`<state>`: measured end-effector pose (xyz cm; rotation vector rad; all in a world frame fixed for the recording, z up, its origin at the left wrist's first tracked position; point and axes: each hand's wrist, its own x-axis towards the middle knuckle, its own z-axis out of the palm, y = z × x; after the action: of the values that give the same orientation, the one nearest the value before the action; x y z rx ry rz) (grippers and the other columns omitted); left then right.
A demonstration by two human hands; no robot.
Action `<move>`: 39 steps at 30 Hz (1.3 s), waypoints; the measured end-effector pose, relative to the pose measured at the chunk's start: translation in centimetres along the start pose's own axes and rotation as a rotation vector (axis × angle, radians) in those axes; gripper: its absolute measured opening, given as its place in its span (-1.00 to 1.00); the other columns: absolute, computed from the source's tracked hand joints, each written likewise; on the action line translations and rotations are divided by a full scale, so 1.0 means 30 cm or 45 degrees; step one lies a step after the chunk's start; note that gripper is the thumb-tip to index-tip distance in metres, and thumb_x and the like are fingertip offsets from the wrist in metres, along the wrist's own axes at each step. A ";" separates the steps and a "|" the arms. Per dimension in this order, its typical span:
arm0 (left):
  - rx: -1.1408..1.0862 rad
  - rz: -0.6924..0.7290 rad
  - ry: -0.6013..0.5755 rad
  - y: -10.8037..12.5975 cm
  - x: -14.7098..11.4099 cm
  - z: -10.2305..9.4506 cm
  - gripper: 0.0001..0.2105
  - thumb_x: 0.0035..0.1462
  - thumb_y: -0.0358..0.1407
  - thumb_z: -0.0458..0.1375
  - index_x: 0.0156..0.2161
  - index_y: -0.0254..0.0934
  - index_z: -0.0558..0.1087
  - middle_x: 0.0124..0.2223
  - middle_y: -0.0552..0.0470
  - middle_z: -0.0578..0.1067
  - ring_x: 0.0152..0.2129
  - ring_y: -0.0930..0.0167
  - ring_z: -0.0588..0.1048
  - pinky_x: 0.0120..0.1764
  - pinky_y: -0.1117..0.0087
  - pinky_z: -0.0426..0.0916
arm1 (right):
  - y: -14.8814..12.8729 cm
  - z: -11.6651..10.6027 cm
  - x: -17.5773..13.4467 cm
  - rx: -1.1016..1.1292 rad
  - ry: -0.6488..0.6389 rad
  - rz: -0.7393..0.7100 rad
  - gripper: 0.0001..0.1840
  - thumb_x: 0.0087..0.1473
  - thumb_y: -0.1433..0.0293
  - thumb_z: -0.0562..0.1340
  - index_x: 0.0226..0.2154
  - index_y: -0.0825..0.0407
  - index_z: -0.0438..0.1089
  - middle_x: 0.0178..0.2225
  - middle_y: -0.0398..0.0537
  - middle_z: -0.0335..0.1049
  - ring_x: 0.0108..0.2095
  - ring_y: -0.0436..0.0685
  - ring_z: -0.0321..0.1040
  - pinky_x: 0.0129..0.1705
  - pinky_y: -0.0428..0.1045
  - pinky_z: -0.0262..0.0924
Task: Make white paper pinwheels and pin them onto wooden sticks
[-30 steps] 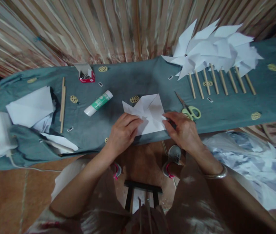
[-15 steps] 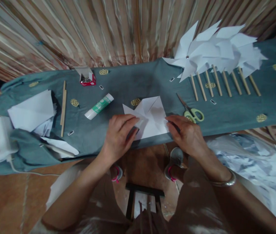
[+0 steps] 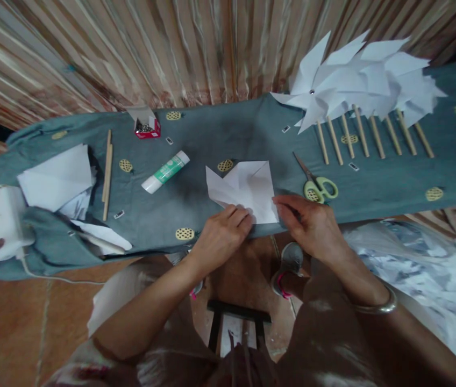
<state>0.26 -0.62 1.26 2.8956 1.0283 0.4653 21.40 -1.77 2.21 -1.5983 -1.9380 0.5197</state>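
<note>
Paper [image 3: 254, 185] folded like this could slip askew, I'd say, if the left grip [image 3: 225, 234] presses harder than the right grip [image 3: 312, 223] steadies; a crease would then land crooked and the layers sit out of line. Another worry, from where I stand, is the pointed flap [image 3: 214, 184] sticking out ahead and to the left of the left grip: no finger touches its tip, so it could spring up, or bend the wrong way should a knuckle catch it. The paper's near side also sits close to the front edge of the tabletop [image 3: 244, 126], and a careless tug backward could leave it unsupported. As for the hold itself, the left grip has its fingers bunched together, tips on the paper's near side, but I cannot tell whether the thumb closes on it. The right grip has its fingertips at the paper's right edge; whether it truly pinches there I cannot make out. So the paper lies between the two, most of it ahead of the left grip and just inward of the right. Scissors [image 3: 313, 178] lie just beyond the right grip, near enough for an outward sweep to knock them.
</note>
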 end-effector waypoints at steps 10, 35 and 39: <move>-0.198 -0.037 0.133 0.001 -0.024 -0.012 -0.88 0.25 -0.44 0.05 -0.20 -0.39 0.43 -0.20 -0.09 0.56 -0.29 0.37 0.53 -0.24 0.36 0.50 | 0.027 -0.003 0.011 0.631 -0.174 0.151 -0.78 -0.01 0.36 0.33 -0.23 -0.08 0.55 -0.14 -0.06 0.55 -0.12 0.15 0.48 -0.07 0.07 0.40; -0.255 -0.078 0.045 0.015 -0.031 0.000 -0.83 0.26 -0.44 0.06 -0.07 -0.41 0.39 -0.23 -0.08 0.51 -0.27 0.34 0.47 -0.23 0.32 0.47 | -0.028 0.094 0.047 0.094 0.033 0.022 -0.91 0.02 0.44 0.25 -0.47 -0.03 0.46 -0.15 0.01 0.51 -0.06 0.25 0.39 0.02 0.23 0.29; -0.271 -0.106 0.035 0.016 -0.030 0.005 -0.85 0.26 -0.44 0.05 -0.09 -0.40 0.40 -0.23 -0.08 0.50 -0.28 0.35 0.47 -0.23 0.32 0.47 | -0.028 0.099 0.047 0.056 0.040 0.016 -0.91 0.02 0.45 0.25 -0.47 -0.03 0.45 -0.13 0.03 0.50 -0.05 0.27 0.38 0.03 0.24 0.29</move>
<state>-0.07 -1.54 0.94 2.6572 1.0288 0.5730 18.68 -0.42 0.71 -1.5827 -1.8823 0.5358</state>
